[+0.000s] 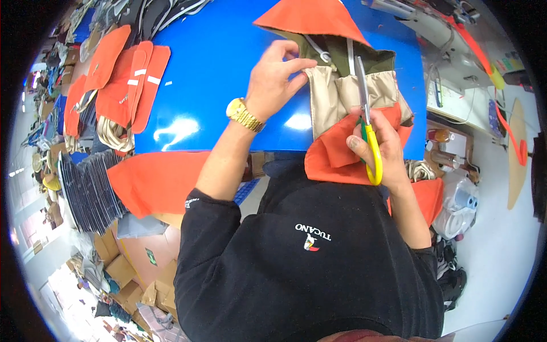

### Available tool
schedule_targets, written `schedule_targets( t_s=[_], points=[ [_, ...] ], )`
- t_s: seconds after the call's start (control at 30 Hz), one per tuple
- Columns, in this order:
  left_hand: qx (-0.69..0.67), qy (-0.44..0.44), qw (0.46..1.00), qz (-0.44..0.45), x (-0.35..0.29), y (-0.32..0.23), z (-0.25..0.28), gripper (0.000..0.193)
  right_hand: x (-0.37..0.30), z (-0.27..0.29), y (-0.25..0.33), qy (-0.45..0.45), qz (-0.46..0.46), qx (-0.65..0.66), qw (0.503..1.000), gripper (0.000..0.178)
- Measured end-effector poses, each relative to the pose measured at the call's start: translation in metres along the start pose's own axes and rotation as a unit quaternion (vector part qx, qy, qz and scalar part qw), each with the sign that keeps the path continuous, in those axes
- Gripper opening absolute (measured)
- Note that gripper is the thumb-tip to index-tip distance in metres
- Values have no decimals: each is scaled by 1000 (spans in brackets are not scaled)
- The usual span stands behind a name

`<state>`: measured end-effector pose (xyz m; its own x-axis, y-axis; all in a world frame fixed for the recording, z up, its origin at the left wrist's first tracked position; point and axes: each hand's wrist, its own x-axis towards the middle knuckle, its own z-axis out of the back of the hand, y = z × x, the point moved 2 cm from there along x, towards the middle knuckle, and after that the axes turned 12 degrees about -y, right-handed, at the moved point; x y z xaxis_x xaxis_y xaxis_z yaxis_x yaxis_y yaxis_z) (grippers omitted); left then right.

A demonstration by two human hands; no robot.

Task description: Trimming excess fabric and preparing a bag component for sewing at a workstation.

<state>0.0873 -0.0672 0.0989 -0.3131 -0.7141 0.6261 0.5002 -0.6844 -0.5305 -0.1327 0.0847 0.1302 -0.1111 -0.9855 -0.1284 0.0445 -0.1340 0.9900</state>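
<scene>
A sewn fabric bag [325, 94] in beige, olive green and orange lies at the right of the blue table, its orange flap [313, 20] spread toward the far side. My left hand [279, 77] is closed at the bag's left edge, thumb and forefinger on the beige cloth. In my right hand [384, 145] is a pair of scissors [373, 151] with a yellow handle and a bit of green. Their blades point away from me over the bag and look closed. A white cord or strip [351, 57] runs across the olive part near the blade tips.
Orange fabric pieces [119, 85] with white strips are stacked at the table's [194, 97] left. Black pieces [162, 17] lie at the far left. A sewing machine [439, 34] stands at the far right. Dark stacked panels [88, 191] and another orange piece [162, 179] are near my left side.
</scene>
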Motion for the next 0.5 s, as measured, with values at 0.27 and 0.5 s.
schedule_targets(
  t_s=[0.27,0.5],
  points=[
    [-117,36,984,-133,80,-72,80,15,21,14,31,-2,60,55,997,45],
    [-185,115,976,-1,119,-93,78,17,34,38,76,-7,113,-36,993,55]
  ],
)
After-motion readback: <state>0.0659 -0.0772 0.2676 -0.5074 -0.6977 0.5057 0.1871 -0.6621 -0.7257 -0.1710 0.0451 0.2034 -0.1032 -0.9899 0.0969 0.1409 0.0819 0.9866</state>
